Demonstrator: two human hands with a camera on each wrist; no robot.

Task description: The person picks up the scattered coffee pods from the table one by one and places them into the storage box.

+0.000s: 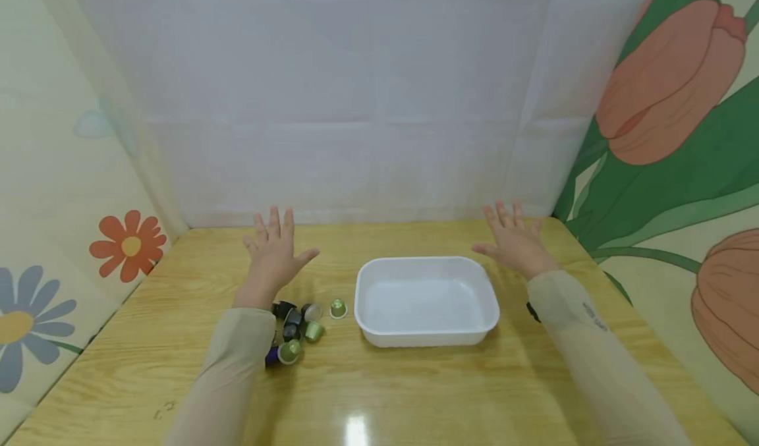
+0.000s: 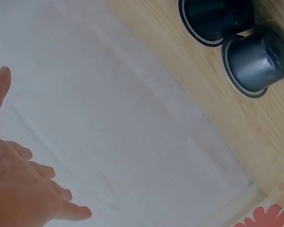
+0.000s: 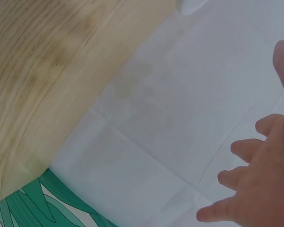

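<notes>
My left hand [image 1: 271, 258] hovers over the table with fingers spread, just beyond a cluster of coffee capsules. Nothing is in it. Black capsules [image 1: 293, 318], a green capsule [image 1: 313, 331] and a purple one [image 1: 272, 356] lie among them, partly hidden by the left sleeve. One green capsule [image 1: 338, 308] stands apart, beside a white plastic tray [image 1: 427, 339]. Two dark capsules [image 2: 258, 61] show large in the left wrist view. To the right of the tray, my right hand [image 1: 514, 245] is raised with spread fingers and holds nothing.
The wooden table [image 1: 379, 393] meets a white cloth backdrop [image 1: 367, 103] at its far edge. Flower-printed cloths hang on both sides, with a red flower [image 1: 132, 246] at left and large tulips [image 1: 670, 83] at right.
</notes>
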